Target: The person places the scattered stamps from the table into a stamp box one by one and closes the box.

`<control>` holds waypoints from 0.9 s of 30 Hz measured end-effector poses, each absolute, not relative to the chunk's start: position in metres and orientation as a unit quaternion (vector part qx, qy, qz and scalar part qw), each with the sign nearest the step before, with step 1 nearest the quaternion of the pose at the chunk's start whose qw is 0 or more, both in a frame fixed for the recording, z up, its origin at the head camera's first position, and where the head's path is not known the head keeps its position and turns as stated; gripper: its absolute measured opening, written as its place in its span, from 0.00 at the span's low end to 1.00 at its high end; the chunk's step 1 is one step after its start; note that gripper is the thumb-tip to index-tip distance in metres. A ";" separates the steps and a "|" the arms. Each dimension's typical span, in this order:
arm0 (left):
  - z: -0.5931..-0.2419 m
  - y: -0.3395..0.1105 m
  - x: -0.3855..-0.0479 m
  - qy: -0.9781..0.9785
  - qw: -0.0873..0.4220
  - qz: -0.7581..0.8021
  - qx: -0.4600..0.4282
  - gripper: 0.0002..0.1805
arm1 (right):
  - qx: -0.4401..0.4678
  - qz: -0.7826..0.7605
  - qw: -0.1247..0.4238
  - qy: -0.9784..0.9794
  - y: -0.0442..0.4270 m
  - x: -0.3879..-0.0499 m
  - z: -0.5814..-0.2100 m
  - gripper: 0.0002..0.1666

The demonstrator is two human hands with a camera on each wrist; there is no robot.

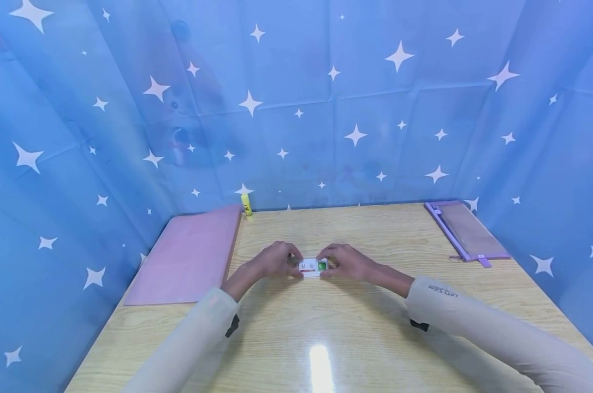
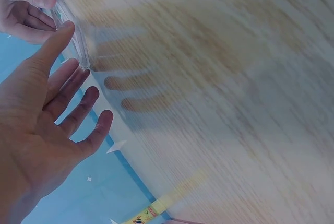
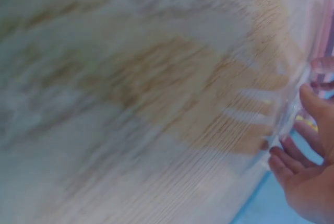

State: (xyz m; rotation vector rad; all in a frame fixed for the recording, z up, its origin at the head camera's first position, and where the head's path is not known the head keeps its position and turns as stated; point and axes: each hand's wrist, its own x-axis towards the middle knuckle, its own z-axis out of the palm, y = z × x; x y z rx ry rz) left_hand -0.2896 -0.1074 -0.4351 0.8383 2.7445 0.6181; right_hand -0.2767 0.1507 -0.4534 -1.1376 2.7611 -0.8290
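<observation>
A small flat white card (image 1: 308, 267), printed with dark and red marks and a green square, is at the middle of the table. My left hand (image 1: 278, 260) pinches its left end between thumb and forefinger. At the right end, my right hand (image 1: 349, 263) grips it the same way, beside the green square. In the left wrist view the card (image 2: 79, 38) appears edge-on with a clear, shiny rim, and the left hand's other fingers are spread apart. The right wrist view catches the right hand (image 3: 310, 177) at its edge, with the card (image 3: 286, 113) blurred.
A pink folder (image 1: 188, 256) lies on the left of the wooden table (image 1: 277, 338). A yellow glue stick (image 1: 247, 206) stands at the back beside it. At the back right lies a purple-edged zip pouch (image 1: 468, 229). A blue star-patterned curtain (image 1: 296, 71) surrounds the table.
</observation>
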 end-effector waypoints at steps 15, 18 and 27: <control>-0.436 -0.107 -0.290 0.926 0.102 0.213 0.296 0.26 | -0.366 -0.277 0.023 0.888 0.150 -0.274 -0.453 0.24; -0.436 -0.107 -0.290 0.925 0.103 0.214 0.296 0.25 | -0.366 -0.277 0.023 0.888 0.151 -0.273 -0.452 0.24; -0.435 -0.107 -0.289 0.925 0.110 0.217 0.293 0.25 | -0.360 -0.273 0.031 0.891 0.151 -0.270 -0.450 0.25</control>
